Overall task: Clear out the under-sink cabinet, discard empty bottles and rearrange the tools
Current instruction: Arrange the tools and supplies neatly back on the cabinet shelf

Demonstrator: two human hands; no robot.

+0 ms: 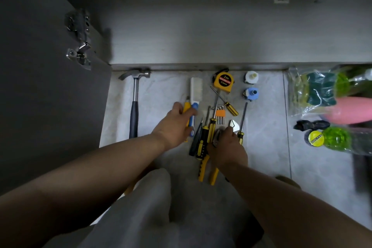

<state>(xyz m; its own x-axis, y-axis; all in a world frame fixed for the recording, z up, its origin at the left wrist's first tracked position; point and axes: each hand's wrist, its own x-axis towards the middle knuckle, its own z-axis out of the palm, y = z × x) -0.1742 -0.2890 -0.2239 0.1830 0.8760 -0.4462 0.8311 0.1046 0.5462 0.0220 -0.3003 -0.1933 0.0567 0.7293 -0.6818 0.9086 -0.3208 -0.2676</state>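
Fingers (186,118) of my left hand (175,125) are bent and narrow, thumb at ten o'clock and the rest at two, closing round the yellow utility knife (186,106). They also lie across the blue utility knife (195,106) just beside it. On my right hand (228,147) the fingers (229,130) curl downward, tips touching a white wedge-shaped piece (236,125), and the palm covers the joint of the pliers (203,167). I cannot tell whether they grip anything.

The tools lie on pale marbled floor tiles (265,137) before the open cabinet (201,36), which is at twelve o'clock. At nine o'clock from my left hand lies the hammer (134,104), with a steel head and a black rubbery grip. The pliers' yellow handles point to six o'clock.

Between my hands lie black-and-yellow screwdrivers (204,137). A long screwdriver (244,115) lies just beside my right fingertips, at two o'clock. Toward twelve o'clock are a white ridged case (196,88), a round yellow tape measure (223,81) marked 2m, hex keys (219,113) in an orange holder and a slim tilted screwdriver (229,106).

At three o'clock, well apart, are a smooth pink bottle (354,110), a translucent green bottle (336,139) with a yellow cap, and a crinkled clear bag of sponges (310,90).
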